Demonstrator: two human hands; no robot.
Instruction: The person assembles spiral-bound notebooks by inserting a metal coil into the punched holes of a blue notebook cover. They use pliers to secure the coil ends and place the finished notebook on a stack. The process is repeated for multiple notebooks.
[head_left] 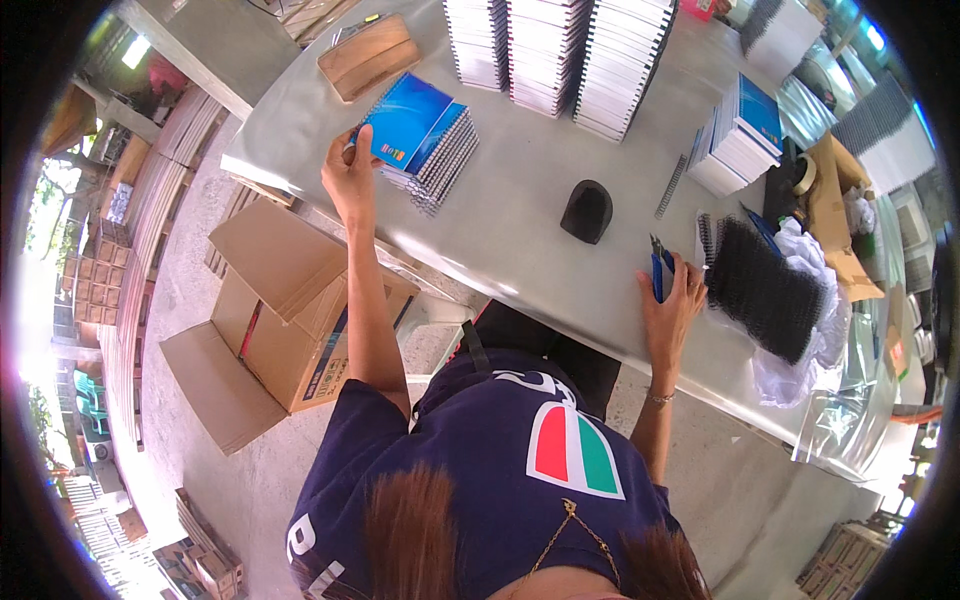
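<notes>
My left hand [347, 185] grips the near-left edge of a blue-covered spiral notebook [412, 108]. That notebook lies askew on top of a short stack of spiral-bound notebooks [440, 160]. At the right, near the table's front edge, my right hand [672, 312] is closed round blue-handled pliers [657, 268], whose jaws point away from me. A single black spiral coil [671, 187] lies beyond the pliers. Right of this hand is a heap of black spiral coils [765, 290] on crumpled white plastic. A black rounded object [587, 211] sits mid-table; its kind is unclear.
Tall stacks of bound books [540, 60] stand at the table's far side. Blue-covered books [740, 140] are stacked at the right, beside an opened cardboard box [840, 210]. A wooden block [368, 57] lies far left. An open carton [280, 320] stands on the floor at my left.
</notes>
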